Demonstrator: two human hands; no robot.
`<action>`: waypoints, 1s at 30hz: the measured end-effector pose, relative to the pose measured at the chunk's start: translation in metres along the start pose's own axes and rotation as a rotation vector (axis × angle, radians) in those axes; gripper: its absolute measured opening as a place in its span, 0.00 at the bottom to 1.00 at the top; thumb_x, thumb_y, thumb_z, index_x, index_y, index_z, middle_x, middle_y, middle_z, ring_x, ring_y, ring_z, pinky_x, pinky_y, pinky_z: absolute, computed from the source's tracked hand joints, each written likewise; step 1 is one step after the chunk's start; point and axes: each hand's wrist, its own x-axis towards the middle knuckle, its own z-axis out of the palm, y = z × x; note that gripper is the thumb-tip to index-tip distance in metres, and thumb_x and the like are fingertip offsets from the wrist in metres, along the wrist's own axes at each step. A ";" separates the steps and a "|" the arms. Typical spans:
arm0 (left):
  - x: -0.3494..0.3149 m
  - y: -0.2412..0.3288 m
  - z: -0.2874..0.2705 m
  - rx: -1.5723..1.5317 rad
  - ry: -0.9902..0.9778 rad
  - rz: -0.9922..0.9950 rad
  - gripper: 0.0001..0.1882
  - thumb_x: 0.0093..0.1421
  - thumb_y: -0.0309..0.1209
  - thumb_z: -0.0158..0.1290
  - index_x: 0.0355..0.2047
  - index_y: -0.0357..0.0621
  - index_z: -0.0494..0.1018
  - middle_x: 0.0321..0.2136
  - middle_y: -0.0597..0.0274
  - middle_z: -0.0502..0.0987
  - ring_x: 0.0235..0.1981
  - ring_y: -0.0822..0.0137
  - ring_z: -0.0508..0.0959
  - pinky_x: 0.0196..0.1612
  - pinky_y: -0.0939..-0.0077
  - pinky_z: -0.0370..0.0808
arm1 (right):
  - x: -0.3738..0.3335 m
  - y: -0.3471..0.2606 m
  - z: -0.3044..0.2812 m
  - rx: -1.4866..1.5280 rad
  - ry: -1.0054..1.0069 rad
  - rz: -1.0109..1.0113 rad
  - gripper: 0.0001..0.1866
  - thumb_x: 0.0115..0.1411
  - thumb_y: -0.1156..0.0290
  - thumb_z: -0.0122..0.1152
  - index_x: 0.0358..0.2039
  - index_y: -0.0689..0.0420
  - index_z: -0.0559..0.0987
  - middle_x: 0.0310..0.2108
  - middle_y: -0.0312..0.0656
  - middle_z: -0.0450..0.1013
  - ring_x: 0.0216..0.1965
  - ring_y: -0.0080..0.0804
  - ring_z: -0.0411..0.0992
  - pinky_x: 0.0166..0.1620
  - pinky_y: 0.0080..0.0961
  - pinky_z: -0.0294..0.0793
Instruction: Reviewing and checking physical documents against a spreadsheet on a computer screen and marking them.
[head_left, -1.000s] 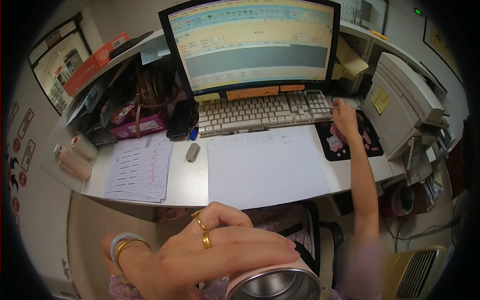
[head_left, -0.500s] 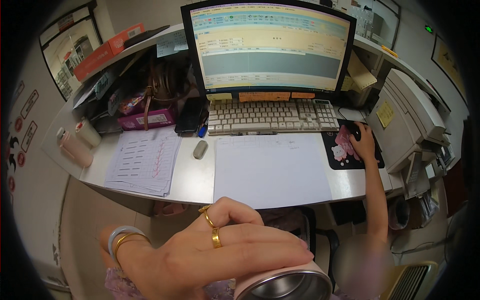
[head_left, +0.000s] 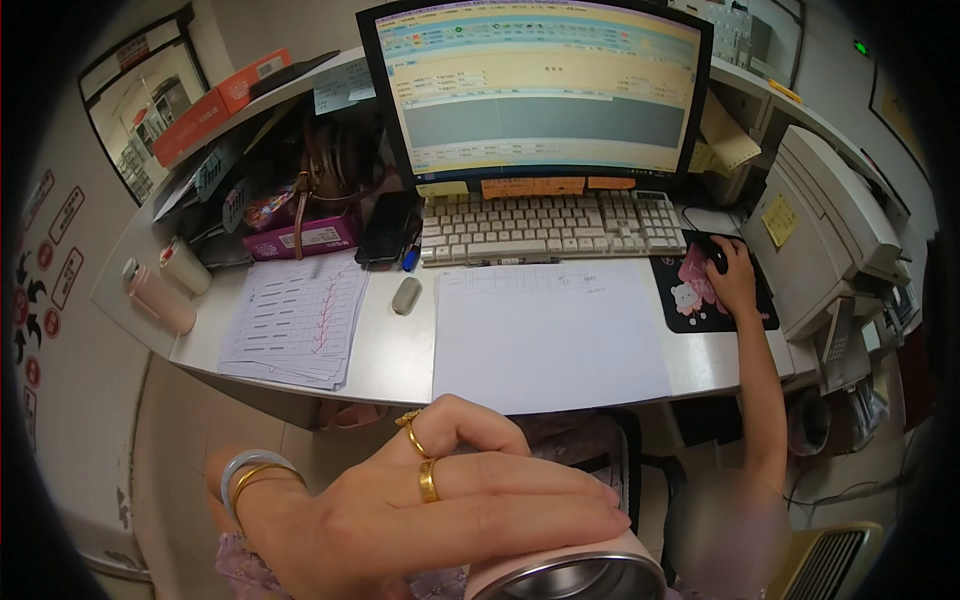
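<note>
Close below the head view, my left hand [head_left: 430, 510] is wrapped round a pink cup [head_left: 590, 580] with a bare steel inside. Only the cup's upper part shows; the lower part runs out of the picture. Gold rings and bangles sit on that hand and wrist. My right hand [head_left: 736, 280] rests over a dark mouse [head_left: 717, 260], fingers curled on it. Under the mouse lies a black mouse pad [head_left: 690, 318] with a pink bear print. A lit monitor [head_left: 540, 120] stands behind a pale keyboard [head_left: 550, 225], which neither hand touches.
A large white sheet [head_left: 550, 340] covers the desk's middle. To its left are a small grey oval object [head_left: 406, 296], a paper stack [head_left: 290, 330], a black phone [head_left: 388, 230] and a pink bottle [head_left: 160, 298]. A printer [head_left: 820, 220] stands at right.
The view has shifted slightly, so the desk sits a little further right. The cup is a bit lower in the picture. Both hands keep their grips.
</note>
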 end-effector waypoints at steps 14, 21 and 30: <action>0.000 -0.002 0.001 -0.017 -0.011 0.014 0.32 0.47 0.36 0.70 0.49 0.31 0.72 0.44 0.49 0.79 0.45 0.61 0.80 0.44 0.71 0.66 | 0.001 -0.002 -0.002 -0.022 -0.022 0.016 0.25 0.53 0.64 0.62 0.54 0.47 0.74 0.53 0.54 0.66 0.51 0.54 0.70 0.53 0.42 0.71; 0.001 -0.001 -0.003 -0.024 -0.068 0.017 0.32 0.48 0.37 0.69 0.50 0.32 0.72 0.45 0.50 0.79 0.46 0.62 0.79 0.45 0.71 0.64 | 0.000 -0.003 -0.002 0.000 -0.018 0.024 0.26 0.52 0.63 0.63 0.54 0.47 0.74 0.52 0.53 0.67 0.51 0.53 0.70 0.53 0.42 0.71; 0.001 0.000 -0.003 -0.005 -0.107 0.038 0.33 0.50 0.41 0.67 0.50 0.32 0.72 0.46 0.49 0.78 0.47 0.64 0.78 0.46 0.71 0.61 | 0.001 -0.003 -0.001 -0.016 -0.013 0.015 0.26 0.52 0.62 0.63 0.53 0.46 0.74 0.53 0.52 0.67 0.51 0.53 0.70 0.53 0.42 0.71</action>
